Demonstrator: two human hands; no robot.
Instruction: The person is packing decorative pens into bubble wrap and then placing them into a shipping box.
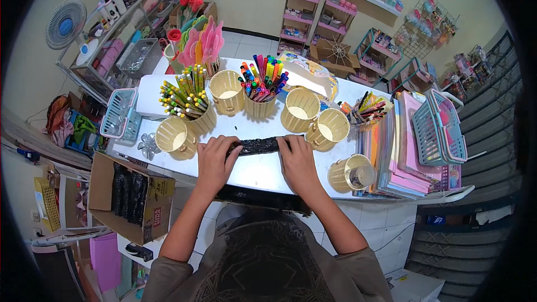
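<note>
A long bundle wrapped in black plastic [260,146] lies across the front of the white table [256,174]. My left hand [217,157] grips its left end, and my right hand [297,155] grips its right end. Beyond the hands stand cream woven plastic baskets; one at the left [175,137] and others at the right [328,129] hold nothing visible. Behind them are a basket of colored markers [260,107] and a basket packed with yellow-green pencils [202,119]. What the black wrapping contains is hidden.
An open cardboard box [159,205] with several black-wrapped bundles sits at the lower left. Stacked colored paper [402,147] and a blue plastic basket [438,134] occupy the right side. A woven basket holding a clear cup [346,176] stands near the front edge.
</note>
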